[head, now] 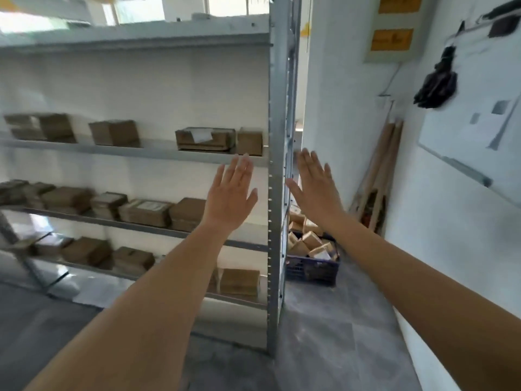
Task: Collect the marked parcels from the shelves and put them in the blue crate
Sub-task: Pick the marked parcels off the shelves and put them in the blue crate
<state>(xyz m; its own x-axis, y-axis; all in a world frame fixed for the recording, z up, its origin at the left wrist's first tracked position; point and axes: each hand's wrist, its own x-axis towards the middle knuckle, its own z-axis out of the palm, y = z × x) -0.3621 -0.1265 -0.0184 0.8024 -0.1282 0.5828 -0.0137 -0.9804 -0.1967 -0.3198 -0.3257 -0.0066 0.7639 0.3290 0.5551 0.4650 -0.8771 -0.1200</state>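
Right, both hands up and empty: left hand (229,193) and right hand (315,187), fingers (242,167) loosely spread, pinching nothing. Just past the left fingertips sits a labelled parcel (205,139), one plain box beside it. Flat brown cardboard, so I judge light and stiff; grip it by the short ends. Below the right fingers, one blue crate (311,268) on the floor, several parcels inside; blur defeats counting

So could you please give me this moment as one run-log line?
left hand: open, empty | right hand: open, empty | blue crate: on floor beside shelves, holding parcels | step: between picks
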